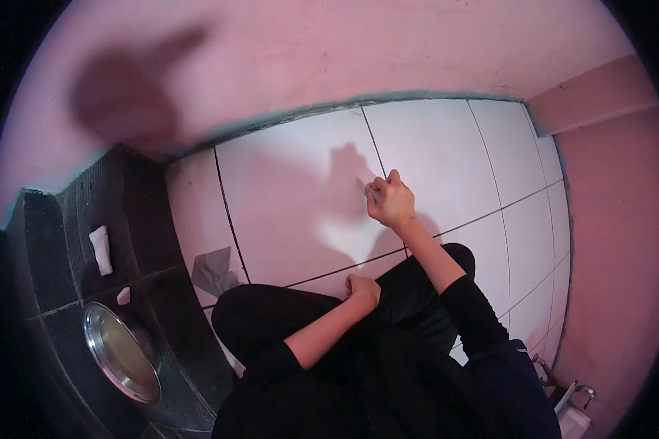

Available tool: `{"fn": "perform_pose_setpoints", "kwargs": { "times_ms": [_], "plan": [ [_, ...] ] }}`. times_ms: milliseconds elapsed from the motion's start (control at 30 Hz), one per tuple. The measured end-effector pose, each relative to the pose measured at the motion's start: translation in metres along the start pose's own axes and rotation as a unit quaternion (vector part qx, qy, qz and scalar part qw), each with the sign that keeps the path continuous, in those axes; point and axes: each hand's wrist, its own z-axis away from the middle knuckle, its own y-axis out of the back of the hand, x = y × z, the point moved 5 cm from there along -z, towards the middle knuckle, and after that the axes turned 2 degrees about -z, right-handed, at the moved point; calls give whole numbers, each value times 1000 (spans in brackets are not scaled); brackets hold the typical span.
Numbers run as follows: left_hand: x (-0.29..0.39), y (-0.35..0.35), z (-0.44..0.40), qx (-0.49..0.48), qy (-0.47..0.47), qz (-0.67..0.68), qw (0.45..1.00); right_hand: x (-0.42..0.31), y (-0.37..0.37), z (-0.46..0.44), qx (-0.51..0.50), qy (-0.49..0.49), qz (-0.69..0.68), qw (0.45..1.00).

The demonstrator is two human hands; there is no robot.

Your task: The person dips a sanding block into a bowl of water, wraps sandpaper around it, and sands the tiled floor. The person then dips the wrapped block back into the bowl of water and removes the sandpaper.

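Note:
My right hand [392, 201] is raised over the white floor tiles [432, 139], its fingers closed around something small and pale that I cannot make out. A thin light tip shows at its left side. Lower down, my left hand [362, 293] rests near my lap with the fingers curled in; whether it holds anything is hidden. Shadows of my arm and hand fall on the tiles.
On the dark tiled ledge at the left are a metal bowl [122, 353] with liquid, a white folded cloth or paper [101, 250] and a small pale piece [124, 295]. A grey crumpled sheet [214, 272] lies by my knee. Pink walls surround the floor.

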Motion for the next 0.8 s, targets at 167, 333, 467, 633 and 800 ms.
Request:
{"fn": "perform_pose_setpoints", "kwargs": {
  "times_ms": [167,333,467,633,800],
  "plan": [
    [7,-5,-7,-25,1,-2,1000,-2,-8,-52,10,-11,9,1000],
    [-1,-3,-6,-44,-27,20,998,-7,-21,-127,17,-21,27,999],
    [-12,16,6,-40,-46,29,998,-9,-24,-159,30,-32,25,999],
    [-18,9,1,-2,-35,32,999,-5,-18,-125,8,-16,8,1000],
    [-17,9,6,-6,-36,20,999,6,-5,-13,-25,34,6,999]
  ]
}}
